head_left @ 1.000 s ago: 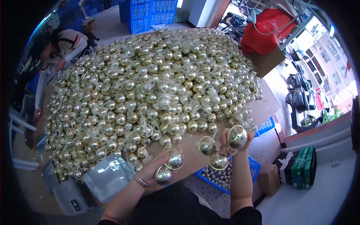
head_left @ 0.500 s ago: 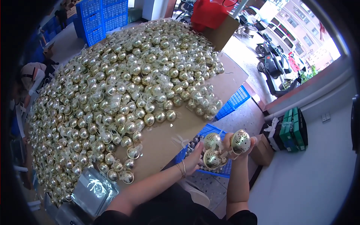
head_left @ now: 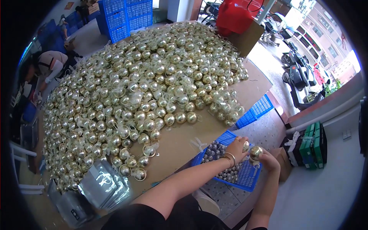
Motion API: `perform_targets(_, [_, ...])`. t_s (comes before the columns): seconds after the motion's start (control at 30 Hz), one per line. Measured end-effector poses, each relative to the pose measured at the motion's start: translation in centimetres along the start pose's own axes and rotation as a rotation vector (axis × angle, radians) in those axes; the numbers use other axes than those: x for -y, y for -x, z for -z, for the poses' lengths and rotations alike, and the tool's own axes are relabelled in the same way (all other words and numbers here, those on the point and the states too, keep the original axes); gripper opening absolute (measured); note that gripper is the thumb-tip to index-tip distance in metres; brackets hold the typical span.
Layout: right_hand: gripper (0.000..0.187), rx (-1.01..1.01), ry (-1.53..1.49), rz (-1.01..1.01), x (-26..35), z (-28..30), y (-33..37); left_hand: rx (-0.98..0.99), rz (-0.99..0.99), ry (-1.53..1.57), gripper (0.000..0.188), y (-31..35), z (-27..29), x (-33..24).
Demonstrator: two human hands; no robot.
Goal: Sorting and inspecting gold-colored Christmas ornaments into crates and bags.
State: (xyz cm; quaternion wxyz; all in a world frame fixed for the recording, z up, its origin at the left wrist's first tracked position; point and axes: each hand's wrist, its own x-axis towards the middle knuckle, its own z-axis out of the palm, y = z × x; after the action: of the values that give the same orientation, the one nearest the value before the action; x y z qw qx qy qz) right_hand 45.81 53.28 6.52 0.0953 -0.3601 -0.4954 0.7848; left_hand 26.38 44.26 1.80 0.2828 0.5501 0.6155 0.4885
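Above a blue plastic basket point(head_left: 250, 186), both of my hands are closed around shiny gold ball ornaments. My left hand point(head_left: 235, 148), with bracelets at the wrist, grips one gold ball point(head_left: 245, 146) that its fingers partly cover. Beside it, my right hand point(head_left: 270, 161) holds another gold ball point(head_left: 256, 153), with a pale ribbon hanging underneath. The two balls are close together. In the basket below lie many smaller, darker silver balls point(head_left: 230, 175). A large heap of gold balls point(head_left: 153, 80) with pale ribbons covers most of the table point(head_left: 180, 147) to my left.
Clear plastic sheets or bags point(head_left: 103, 184) lie at the table's near left. Another blue basket point(head_left: 256, 111) stands beyond the table's right edge. A cardboard box point(head_left: 281, 163) and green boxes point(head_left: 312, 145) are by the right wall. A person point(head_left: 53, 63) bends at the far left.
My hands have moved right, lower over the basket. Several gold balls showed between them before; two show now. My head view has shifted, so the table appears farther right.
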Motion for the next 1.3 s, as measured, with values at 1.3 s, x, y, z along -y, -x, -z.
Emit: perform_targets(1.3, [0.024,-0.192,1.089,0.3,-12.9,-23.2,-14.2,-0.457,0.871,0.653,0.052,22.6,33.6,7.6])
